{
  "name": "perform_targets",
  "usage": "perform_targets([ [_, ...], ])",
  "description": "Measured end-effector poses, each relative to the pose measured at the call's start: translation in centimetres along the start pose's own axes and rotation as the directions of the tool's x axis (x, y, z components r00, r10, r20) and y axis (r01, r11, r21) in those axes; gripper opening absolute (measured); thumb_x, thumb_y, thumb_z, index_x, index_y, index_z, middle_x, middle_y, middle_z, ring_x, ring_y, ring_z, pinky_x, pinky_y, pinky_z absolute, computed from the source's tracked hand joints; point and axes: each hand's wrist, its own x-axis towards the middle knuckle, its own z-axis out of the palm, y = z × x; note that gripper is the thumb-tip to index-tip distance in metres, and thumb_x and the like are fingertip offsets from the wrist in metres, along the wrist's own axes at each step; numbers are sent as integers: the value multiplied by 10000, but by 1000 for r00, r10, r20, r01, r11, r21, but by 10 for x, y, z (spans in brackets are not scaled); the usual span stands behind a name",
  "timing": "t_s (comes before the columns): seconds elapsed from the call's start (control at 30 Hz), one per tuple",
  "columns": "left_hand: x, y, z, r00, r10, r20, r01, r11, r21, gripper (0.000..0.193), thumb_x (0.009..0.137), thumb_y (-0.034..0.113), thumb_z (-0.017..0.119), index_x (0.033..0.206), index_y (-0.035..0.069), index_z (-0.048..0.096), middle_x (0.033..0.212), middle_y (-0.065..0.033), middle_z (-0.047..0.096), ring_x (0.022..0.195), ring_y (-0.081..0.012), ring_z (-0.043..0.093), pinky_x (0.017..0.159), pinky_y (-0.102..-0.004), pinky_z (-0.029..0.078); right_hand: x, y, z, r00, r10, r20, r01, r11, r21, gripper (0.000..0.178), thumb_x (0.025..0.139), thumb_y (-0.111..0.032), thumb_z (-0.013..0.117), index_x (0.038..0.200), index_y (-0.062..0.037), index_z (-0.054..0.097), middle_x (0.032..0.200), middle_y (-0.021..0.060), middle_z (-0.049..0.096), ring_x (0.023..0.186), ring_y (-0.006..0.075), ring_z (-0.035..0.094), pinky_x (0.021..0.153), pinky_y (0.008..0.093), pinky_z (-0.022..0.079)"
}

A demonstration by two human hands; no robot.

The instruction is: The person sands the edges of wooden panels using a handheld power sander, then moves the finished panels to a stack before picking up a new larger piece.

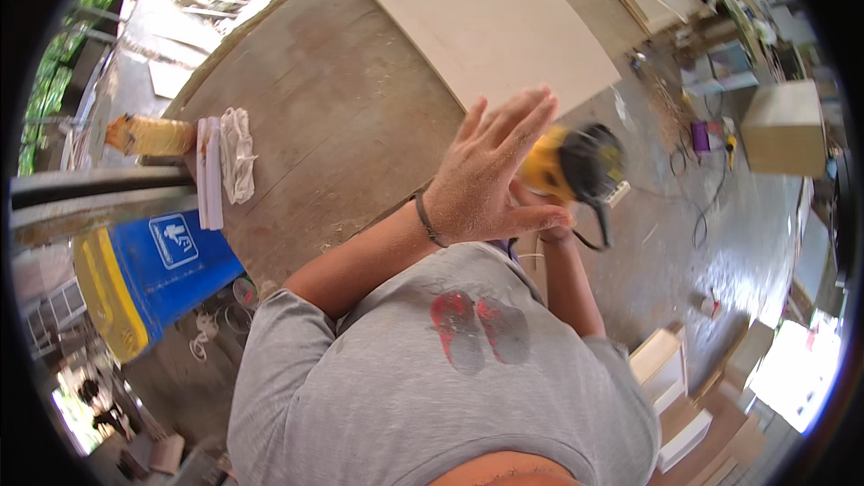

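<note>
My left hand (490, 171) is raised in front of my chest with its fingers stretched out, its back and wrist covered in pale dust. Partly behind it, my right hand (555, 232) grips a yellow and black corded power sander (580, 165), held up off the floor. The left hand overlaps the sander's yellow body; whether the palm touches it I cannot tell. Most of the right hand's fingers are hidden. Ahead on the floor lies a large pale wooden panel (490, 22), beyond both hands.
At left stand a blue bin (180, 261) with a yellow rim, a bottle with orange-brown wrapping (148, 136) and a white rope bundle (238, 155). To the right are a cardboard-coloured box (785, 130) and loose cables (700, 225). Wooden pieces (657, 364) lie at the lower right.
</note>
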Motion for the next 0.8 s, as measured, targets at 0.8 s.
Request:
perform_targets([
  [0.8,-53,-142,-131,925,-378,-37,357,830,429,778,706,406,765,1268,-10,424,1135,-207,574,1014,-370,582,886,-425,462,14,77,303,972,145,186,-200,922,330,581,734,-280,747,1179,-7,493,1046,101,614,972,201,597,824,316,479],
])
